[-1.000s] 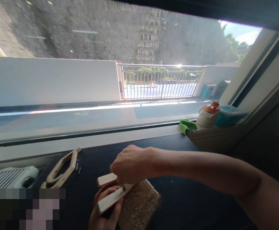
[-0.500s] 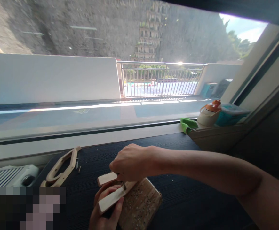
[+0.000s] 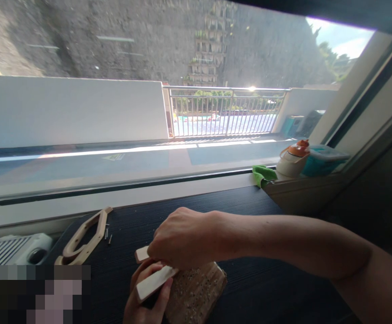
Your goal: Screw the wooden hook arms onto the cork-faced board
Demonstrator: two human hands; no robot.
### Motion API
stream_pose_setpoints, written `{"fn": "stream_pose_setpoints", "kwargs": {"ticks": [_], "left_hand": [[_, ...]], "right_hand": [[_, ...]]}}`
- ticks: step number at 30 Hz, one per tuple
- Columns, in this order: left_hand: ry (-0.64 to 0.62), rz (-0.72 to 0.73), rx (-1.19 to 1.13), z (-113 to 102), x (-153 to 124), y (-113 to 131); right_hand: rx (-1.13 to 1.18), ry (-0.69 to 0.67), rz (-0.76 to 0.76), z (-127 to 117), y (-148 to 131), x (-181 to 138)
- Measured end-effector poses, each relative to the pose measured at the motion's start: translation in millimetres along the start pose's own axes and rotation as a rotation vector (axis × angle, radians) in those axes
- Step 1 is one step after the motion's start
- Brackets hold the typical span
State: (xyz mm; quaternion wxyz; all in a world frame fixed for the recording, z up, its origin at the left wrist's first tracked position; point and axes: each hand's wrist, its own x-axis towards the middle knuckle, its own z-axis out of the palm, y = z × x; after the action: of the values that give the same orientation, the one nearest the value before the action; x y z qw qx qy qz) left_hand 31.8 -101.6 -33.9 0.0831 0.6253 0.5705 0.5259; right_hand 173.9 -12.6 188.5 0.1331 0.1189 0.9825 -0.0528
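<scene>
The pale wooden piece [image 3: 153, 284] sits beside the brown block [image 3: 196, 294] over the desk [image 3: 266, 288], gripped between the left hand's [image 3: 135, 308] thumb and fingers, while the right hand [image 3: 180, 236] curls above, its grip hidden, and work seems unfinished, small screws [image 3: 110, 240] lying loose by a wooden frame [image 3: 98, 231].

Rectangular wooden block [image 3: 196, 292]: mid-brown, lengthwise streaks, face scattered with small pale and dark speckles. Flat, bar-shaped wooden piece [image 3: 153, 284]: off-white top. Angular, loop-shaped wooden frame [image 3: 98, 230]: light tan, a few dark spots. Slim metal screws [image 3: 110, 239]: silver-grey. Flat tabletop [image 3: 250, 288]: blue-black, fine linear grain. Boxy plastic appliance [image 3: 44, 243]: white, dark parallel stripes on top. Crumpled fabric cloth [image 3: 262, 174]: bright green. Rounded bottle [image 3: 288, 165]: cream body, orange top. Box-shaped container [image 3: 317, 167]: teal.
</scene>
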Motion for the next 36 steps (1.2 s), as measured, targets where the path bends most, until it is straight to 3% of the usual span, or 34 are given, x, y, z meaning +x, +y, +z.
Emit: {"fn": "stream_pose_setpoints", "kwargs": {"ticks": [11,18,22,30,36], "left_hand": [[0.015,0.016,-0.035,3,1,2],[-0.006,0.043,-0.033,2,1,0],[-0.033,0.034,-0.049,1,-1,-1],[-0.037,0.061,-0.052,1,1,1],[-0.028,0.075,-0.044,1,1,1]], "right_hand": [[0.019,0.140,0.178,18,6,9],[-0.044,0.018,0.092,1,5,-9],[-0.030,0.000,0.045,5,6,-10],[-0.020,0.078,0.125,20,10,2],[-0.005,0.024,0.129,6,6,-2]]}}
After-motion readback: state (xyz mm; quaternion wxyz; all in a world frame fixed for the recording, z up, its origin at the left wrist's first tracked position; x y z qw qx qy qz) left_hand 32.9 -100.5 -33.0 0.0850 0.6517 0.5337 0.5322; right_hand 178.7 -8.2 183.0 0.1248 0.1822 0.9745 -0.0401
